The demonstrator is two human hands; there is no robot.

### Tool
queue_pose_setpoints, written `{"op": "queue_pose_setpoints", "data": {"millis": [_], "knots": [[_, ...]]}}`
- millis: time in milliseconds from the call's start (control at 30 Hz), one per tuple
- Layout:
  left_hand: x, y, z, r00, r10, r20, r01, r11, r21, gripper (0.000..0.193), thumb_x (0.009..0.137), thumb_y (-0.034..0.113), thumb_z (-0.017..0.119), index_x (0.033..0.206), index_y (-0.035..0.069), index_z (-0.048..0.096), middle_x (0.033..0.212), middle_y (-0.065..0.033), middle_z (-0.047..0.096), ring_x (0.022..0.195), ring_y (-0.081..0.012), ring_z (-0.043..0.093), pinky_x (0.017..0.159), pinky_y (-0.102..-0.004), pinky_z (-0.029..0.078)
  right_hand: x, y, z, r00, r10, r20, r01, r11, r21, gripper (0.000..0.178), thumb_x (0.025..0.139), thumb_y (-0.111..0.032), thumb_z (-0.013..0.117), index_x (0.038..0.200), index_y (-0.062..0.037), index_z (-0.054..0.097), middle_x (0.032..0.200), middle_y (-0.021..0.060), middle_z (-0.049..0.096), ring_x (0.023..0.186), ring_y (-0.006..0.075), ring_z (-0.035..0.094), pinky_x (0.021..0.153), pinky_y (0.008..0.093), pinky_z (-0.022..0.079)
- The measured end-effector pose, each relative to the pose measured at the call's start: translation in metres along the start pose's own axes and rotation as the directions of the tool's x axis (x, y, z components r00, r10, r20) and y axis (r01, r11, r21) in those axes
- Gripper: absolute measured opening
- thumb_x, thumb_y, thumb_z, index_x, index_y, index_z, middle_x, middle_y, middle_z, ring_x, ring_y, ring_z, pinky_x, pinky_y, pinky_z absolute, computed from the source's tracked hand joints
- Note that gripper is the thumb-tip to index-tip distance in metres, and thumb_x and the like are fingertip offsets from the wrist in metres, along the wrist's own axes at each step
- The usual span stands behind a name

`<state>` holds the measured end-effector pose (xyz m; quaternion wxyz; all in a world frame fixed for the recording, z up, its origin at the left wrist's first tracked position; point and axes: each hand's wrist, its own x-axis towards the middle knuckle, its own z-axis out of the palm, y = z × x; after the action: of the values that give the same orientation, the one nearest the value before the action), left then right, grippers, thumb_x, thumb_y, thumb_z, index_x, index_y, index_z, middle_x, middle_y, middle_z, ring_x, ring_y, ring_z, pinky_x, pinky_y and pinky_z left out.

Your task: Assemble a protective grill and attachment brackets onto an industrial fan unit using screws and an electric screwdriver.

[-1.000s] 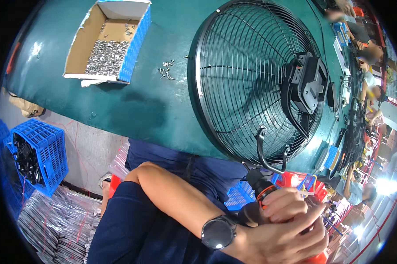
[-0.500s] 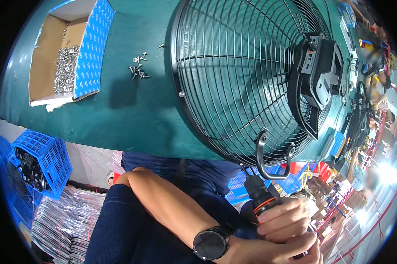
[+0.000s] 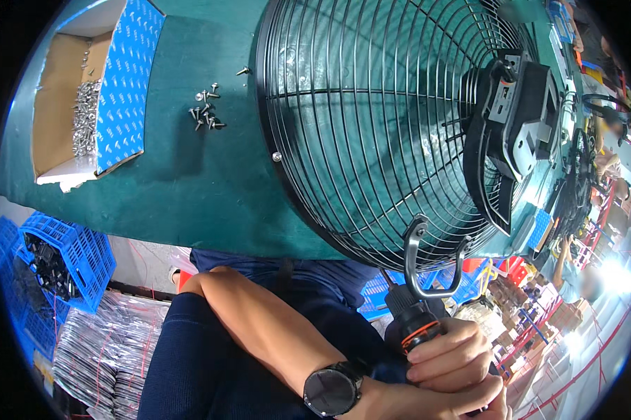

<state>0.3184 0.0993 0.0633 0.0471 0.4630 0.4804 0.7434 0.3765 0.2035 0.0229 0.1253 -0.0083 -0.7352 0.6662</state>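
My right hand wraps its fingers around the body of a black power screwdriver with an orange ring. Below it, my left hand, with a black watch on the wrist, closes around the rear end of the same tool; part of that grip is hidden at the lower edge. The tool's thin bit points up at the near rim of a round black wire fan guard, where its tip disappears against the rim. A curved black handle on the guard overlaps the screwdriver's front.
Left on the green table stands a blue-sided cardboard box of screws, with loose screws beside it. A black motor housing sits on the fan. Below the table are a blue crate and wrapped stacks. People work far right.
The screwdriver bit has come up closer against the guard's near rim, and the handle now overlaps the tool's front. The screw box and loose screws sit slightly farther left in view.
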Motion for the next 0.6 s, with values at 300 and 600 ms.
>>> {"op": "queue_pose_setpoints", "data": {"millis": [300, 600], "knots": [[0.029, -0.013, -0.025, 0.982, 0.188, 0.015, -0.188, 0.982, -0.024, 0.024, 0.081, 0.016, 0.063, 0.103, 0.004, 0.064, 0.073, -0.0035, 0.054, 0.07, -0.0191, 0.056, 0.072, -0.0355, 0.049, 0.0, -0.014, 0.009, 0.991, -0.117, -0.065, 0.109, 0.988, -0.112, 0.022, 0.082, -0.019, 0.065, 0.089, -0.0016, 0.052, 0.073, 0.0129, 0.058, 0.07, 0.0242, 0.06, 0.065, 0.0407, 0.052], [-0.024, -0.017, -0.068, 0.857, 0.069, 0.511, -0.163, 0.977, 0.14, 0.053, 0.08, 0.034, 0.067, 0.12, 0.002, 0.054, 0.13, -0.023, 0.047, 0.119, -0.043, 0.046, 0.101, -0.0559, 0.032, -0.017, -0.031, 0.03, 0.845, -0.45, -0.288, 0.365, 0.88, -0.306, 0.029, 0.082, -0.025, 0.07, 0.091, -0.0051, 0.05, 0.072, 0.0122, 0.056, 0.072, 0.0229, 0.059, 0.066, 0.0404, 0.051]]}}
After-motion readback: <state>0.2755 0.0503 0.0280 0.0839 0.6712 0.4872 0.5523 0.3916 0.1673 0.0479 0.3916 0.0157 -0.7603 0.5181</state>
